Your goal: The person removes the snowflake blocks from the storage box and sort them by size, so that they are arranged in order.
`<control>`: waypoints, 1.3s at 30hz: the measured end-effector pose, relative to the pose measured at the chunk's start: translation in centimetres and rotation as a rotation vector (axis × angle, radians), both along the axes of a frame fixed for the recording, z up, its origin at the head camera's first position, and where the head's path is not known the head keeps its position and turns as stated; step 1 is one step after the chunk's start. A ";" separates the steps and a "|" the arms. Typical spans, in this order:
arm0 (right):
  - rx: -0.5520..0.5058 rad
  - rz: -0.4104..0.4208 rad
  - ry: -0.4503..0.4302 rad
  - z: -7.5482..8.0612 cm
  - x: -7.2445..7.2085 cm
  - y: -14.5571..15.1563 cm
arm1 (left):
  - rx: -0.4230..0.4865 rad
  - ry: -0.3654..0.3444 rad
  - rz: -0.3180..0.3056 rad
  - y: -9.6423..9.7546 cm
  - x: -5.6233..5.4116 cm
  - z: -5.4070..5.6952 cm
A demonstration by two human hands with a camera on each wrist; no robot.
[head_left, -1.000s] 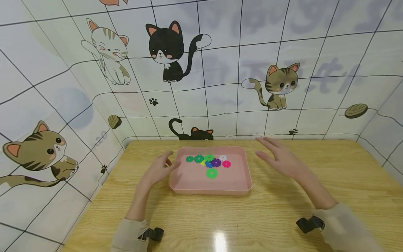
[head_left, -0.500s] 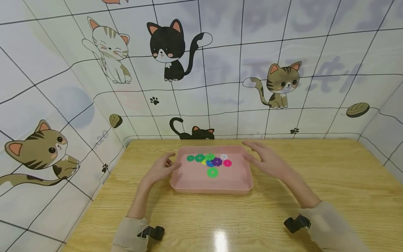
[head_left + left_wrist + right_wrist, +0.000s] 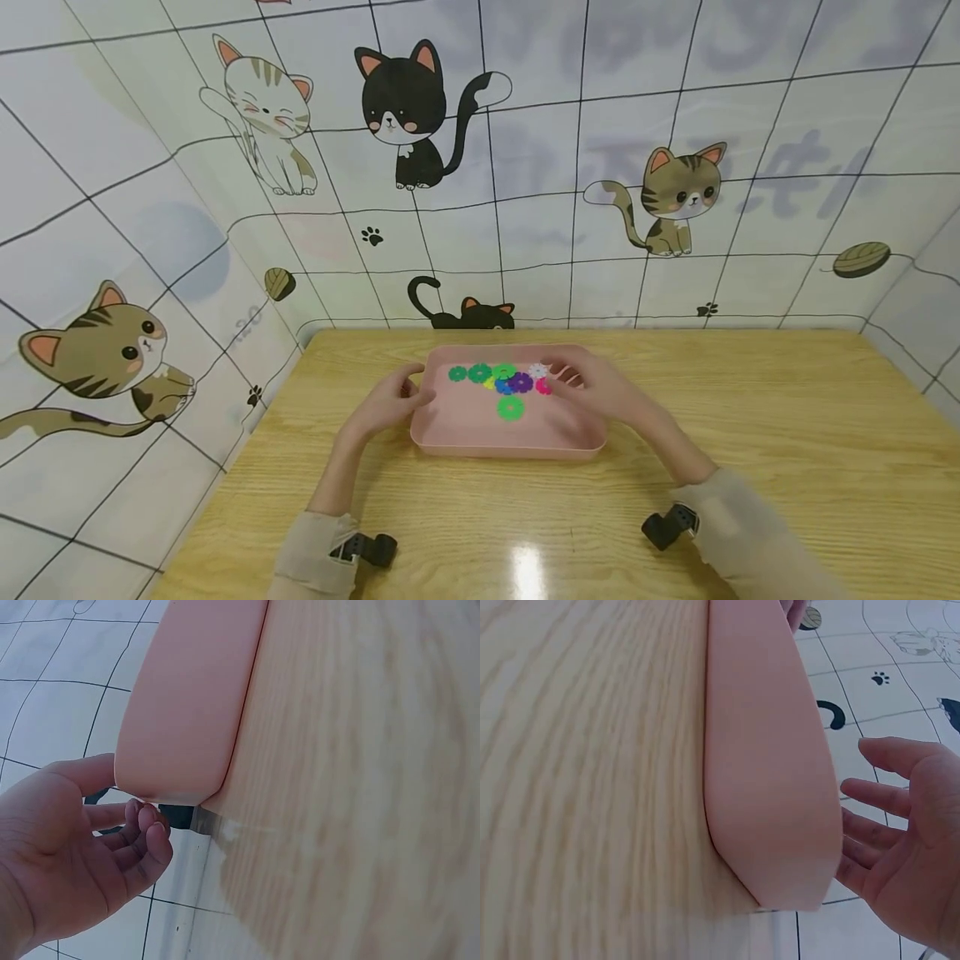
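Note:
A shallow pink tray lies on the table, holding several flower-shaped plastic discs. A light green disc is apart at the front; behind it cluster dark green, purple, blue, yellow and white pieces. My left hand holds the tray's left side, thumb over the rim and curled fingers outside, as the left wrist view shows. My right hand reaches over the right rim, fingers apart and loosely bent, holding nothing. Its fingertips overlap the pink disc and come close to the white disc.
The wooden table extends in front of the tray and to both sides. A wall covering printed with cats rises behind the table's back edge. Each sleeve carries a small black camera, the left one and the right one.
My right hand has moved left, from beside the tray to above its right part. The left hand stays at the tray's left side. The discs have not moved within the tray.

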State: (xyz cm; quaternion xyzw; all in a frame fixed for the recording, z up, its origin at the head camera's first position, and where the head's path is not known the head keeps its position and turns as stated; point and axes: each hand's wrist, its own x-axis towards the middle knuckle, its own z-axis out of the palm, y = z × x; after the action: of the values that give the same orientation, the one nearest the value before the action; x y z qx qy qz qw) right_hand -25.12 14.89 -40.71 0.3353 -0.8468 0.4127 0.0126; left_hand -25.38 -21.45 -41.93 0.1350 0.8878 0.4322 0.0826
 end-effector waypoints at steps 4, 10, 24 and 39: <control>0.022 0.040 -0.027 -0.3 -0.1 -1.3 | -0.002 0.004 -0.013 0.0 -0.1 0.0; 0.114 -0.017 -0.083 -0.9 0.1 -2.9 | 0.035 0.010 -0.038 -0.2 -0.2 -0.4; 0.170 0.016 -0.147 -2.3 -1.1 -5.0 | 0.156 -0.082 -0.038 -0.4 -0.1 -0.7; 0.218 -0.005 -0.196 -2.5 -1.5 -5.3 | 0.228 -0.161 -0.045 -0.9 -0.5 -1.5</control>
State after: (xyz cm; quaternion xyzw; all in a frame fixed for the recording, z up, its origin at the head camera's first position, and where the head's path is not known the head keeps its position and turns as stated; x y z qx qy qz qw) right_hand -26.63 9.61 -43.21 0.2909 -0.8846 0.3488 -0.1056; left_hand -25.91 -22.39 -43.41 0.1282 0.8202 0.5377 0.1474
